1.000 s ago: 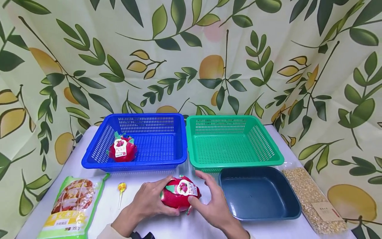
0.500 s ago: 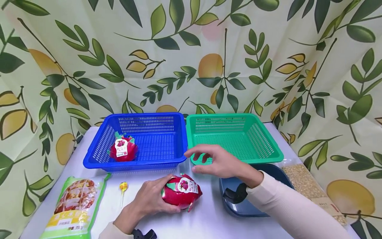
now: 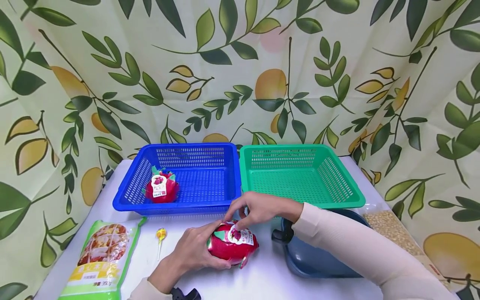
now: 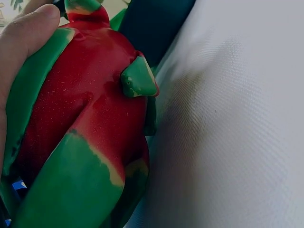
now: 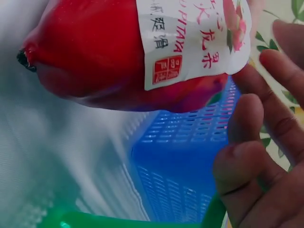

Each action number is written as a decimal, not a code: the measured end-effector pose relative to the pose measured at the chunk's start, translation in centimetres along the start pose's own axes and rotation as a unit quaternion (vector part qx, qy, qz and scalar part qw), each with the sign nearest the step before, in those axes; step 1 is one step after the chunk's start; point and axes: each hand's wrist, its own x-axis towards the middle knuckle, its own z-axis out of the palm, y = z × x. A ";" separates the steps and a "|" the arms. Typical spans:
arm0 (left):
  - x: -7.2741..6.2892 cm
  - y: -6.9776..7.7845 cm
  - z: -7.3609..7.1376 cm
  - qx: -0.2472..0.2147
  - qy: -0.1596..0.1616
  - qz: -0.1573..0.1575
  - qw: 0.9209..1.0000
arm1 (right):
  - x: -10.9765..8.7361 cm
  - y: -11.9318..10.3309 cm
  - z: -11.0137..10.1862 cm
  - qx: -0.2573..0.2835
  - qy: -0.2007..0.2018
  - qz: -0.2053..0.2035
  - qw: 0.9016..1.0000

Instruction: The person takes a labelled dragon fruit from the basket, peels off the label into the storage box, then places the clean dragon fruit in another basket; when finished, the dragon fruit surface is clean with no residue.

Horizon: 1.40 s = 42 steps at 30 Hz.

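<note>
A red dragon fruit (image 3: 228, 248) with green-tipped scales and a white label lies on the white tabletop. My left hand (image 3: 196, 248) grips its left end; the left thumb (image 4: 35, 33) lies against the red skin in the left wrist view. My right hand (image 3: 251, 212) is over the far side of the fruit, its fingertips at the upper edge of the label (image 5: 190, 42). In the right wrist view, the right thumb (image 5: 235, 166) is clear of the fruit, and its fingers are loosely bent. Whether they press the label is hard to tell.
Behind stand a blue basket (image 3: 176, 206) holding another labelled dragon fruit (image 3: 162, 187), and a green basket (image 3: 303, 205). A dark blue tub (image 3: 318, 258) sits right, partly under the right sleeve. Also here are a lollipop (image 3: 161, 235), a green food bag (image 3: 101, 258) and a grain bag (image 3: 390, 229).
My right hand has left the fruit's right side, swung over its far side, and come down to the label. The left hand keeps its hold on the dragon fruit.
</note>
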 end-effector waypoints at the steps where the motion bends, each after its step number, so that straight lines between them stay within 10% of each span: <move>1: 0.0 0.0 0.0 0.000 0.000 0.002 1.000 | 0.1 0.0 0.1 -0.005 -0.004 0.008 1.000; 10: 0.1 -0.1 -0.2 0.006 -0.001 0.008 1.000 | 0.9 -0.6 0.5 -0.065 -0.018 0.052 0.996; 26: 1.2 0.2 -0.6 0.014 -0.024 0.015 0.999 | -0.2 -0.1 0.9 -0.077 0.033 -0.008 0.996; 37: 0.7 1.1 -0.2 0.017 -0.034 -0.023 0.999 | -2.1 0.8 0.5 0.005 0.048 -0.066 0.997; 42: 0.4 1.4 -0.5 0.032 -0.047 -0.031 0.998 | -3.3 0.0 -1.2 0.104 0.123 -0.130 0.978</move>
